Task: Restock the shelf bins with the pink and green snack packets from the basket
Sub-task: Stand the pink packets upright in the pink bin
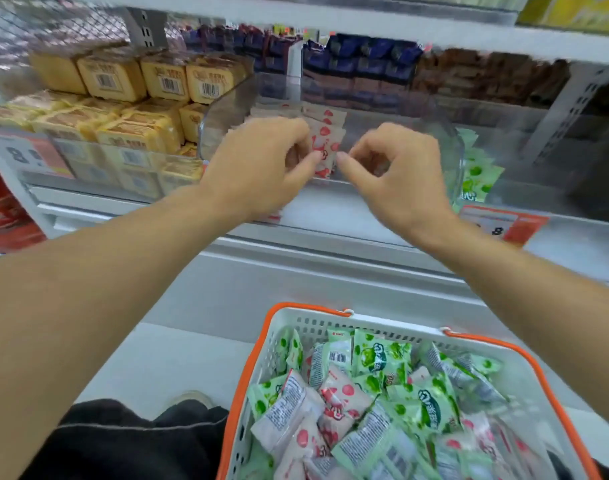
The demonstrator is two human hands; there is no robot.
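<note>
Head view, nearest first: the white basket with orange rim (pixel 254 355) sits low and close, heaped with green snack packets (pixel 382 358) and pink snack packets (pixel 337 393) lying loose at all angles, so plenty of stock is left to move. Above it both bare forearms reach up to the shelf. The left hand (pixel 261 168) has its fingers curled, thumb and forefinger pinching the edge of an upright pink packet (pixel 325 143) inside the clear shelf bin (pixel 448 140); the right hand (pixel 396 174) is also curled, its thumb and fingertips closing on the same row from the other side, though blur hides exactly what they touch. The step in hand looks like squaring up the pink row. To do it well, I would press the packets together from both sides, keep them standing face-forward, and push the row toward the back so room opens at the front. Green packets already stand in the neighbouring bin (pixel 476 174) to the right, so colours should stay separate. Farther back sit yellow boxed cakes (pixel 130 84) and dark wrapped snacks (pixel 376 67).
</note>
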